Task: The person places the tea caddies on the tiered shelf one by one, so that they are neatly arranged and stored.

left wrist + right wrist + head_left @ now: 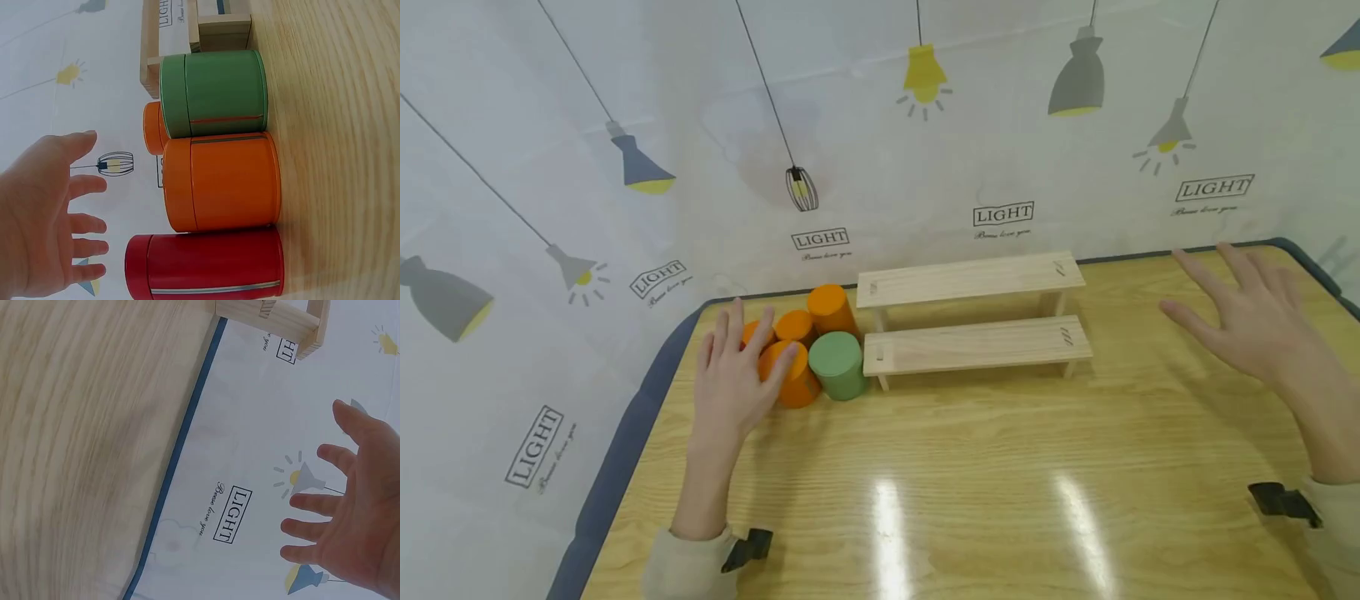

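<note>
Though seemingly hidden in head view, one red canister (206, 262); both hands (732, 383) spread wide.

White backdrop (880, 142) behind table (970, 442), also on left side; faint creases in it. Print shows hanging lamps (925, 73) in grey, blue and yellow, one like black wire cage (802, 189). Below them, boxed word LIGHT (1003, 214) repeats, with small script under it. Table of yellowish wood, grain visible, surface glossy. Navy edging (619, 454) between table and backdrop. Two white reflections (890, 537) stretch on tabletop.
</note>
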Demonstrator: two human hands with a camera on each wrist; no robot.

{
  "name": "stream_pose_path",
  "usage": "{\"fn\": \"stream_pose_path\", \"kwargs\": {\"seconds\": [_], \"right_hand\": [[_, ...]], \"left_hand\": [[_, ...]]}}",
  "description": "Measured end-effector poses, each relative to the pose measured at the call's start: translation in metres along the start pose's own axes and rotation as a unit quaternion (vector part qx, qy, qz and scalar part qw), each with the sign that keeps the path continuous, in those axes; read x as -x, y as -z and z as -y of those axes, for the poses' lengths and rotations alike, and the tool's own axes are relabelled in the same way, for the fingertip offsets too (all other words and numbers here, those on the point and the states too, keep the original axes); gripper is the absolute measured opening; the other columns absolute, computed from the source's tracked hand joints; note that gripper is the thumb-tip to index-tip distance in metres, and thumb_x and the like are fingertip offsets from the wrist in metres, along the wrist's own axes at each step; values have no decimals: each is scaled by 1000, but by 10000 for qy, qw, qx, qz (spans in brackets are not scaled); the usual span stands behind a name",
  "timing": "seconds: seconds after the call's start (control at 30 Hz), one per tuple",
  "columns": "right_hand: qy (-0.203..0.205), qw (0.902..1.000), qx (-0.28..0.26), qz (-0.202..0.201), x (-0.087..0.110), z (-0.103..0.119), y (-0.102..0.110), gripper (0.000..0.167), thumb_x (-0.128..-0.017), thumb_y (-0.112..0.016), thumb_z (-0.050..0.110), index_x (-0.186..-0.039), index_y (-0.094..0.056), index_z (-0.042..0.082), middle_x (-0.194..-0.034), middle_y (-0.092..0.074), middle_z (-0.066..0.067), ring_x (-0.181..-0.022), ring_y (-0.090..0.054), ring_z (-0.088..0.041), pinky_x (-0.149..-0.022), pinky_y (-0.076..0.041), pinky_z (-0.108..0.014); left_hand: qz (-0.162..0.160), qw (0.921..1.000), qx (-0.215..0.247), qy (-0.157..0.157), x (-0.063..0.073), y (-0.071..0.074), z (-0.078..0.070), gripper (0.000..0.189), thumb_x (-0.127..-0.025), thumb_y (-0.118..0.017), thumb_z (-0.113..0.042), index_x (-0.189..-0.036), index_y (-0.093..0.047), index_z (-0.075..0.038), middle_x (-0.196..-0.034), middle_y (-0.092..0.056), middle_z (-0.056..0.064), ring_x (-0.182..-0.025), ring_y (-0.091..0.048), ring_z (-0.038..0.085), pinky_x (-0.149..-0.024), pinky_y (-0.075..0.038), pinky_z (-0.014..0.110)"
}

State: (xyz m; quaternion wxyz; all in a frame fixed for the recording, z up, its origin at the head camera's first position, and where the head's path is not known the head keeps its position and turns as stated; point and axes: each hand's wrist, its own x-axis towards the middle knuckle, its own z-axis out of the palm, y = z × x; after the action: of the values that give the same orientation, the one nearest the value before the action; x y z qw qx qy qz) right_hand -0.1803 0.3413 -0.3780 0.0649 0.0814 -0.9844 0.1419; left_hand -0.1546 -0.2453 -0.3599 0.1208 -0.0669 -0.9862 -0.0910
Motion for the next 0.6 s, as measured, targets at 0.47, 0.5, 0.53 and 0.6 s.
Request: {"fn": "stream_pose_path", "kwargs": {"seconds": [0.47,0.5,0.53,0.6], "right_hand": [[252,9926,-1182,148,-5,13,-5,75,-107,-48,39,-163,-7,14,-159,-14,-37,-140,-15,-63,-106,-13,-79],[240,9915,-1266,197,-6,13,-5,75,-107,-48,39,-163,-6,14,-159,-13,-36,-141,-13,-62,-107,-12,-79],[228,9905,-1334,240,-6,14,-6,75,-107,-47,39,-163,-5,14,-160,-12,-36,-141,-11,-62,-107,-11,-79],[248,9883,-1477,305,-6,15,-6,75,-107,-46,38,-163,-4,13,-161,-11,-35,-142,-11,-62,-107,-10,-78]], "left_hand": [[-1039,9925,650,16,2,-10,14,70,-99,-57,-49,-152,-41,-6,-154,-33,31,-136,-37,53,-111,-29,66],[-1082,9918,686,29,3,-11,15,70,-99,-58,-48,-151,-42,-5,-153,-35,31,-134,-38,54,-110,-30,66],[-1091,9915,710,56,3,-11,16,70,-99,-58,-48,-151,-41,-5,-153,-35,31,-134,-39,54,-110,-30,67],[-1084,9912,755,91,4,-12,18,69,-98,-58,-47,-151,-41,-5,-152,-36,31,-134,-38,54,-110,-29,67]]}}
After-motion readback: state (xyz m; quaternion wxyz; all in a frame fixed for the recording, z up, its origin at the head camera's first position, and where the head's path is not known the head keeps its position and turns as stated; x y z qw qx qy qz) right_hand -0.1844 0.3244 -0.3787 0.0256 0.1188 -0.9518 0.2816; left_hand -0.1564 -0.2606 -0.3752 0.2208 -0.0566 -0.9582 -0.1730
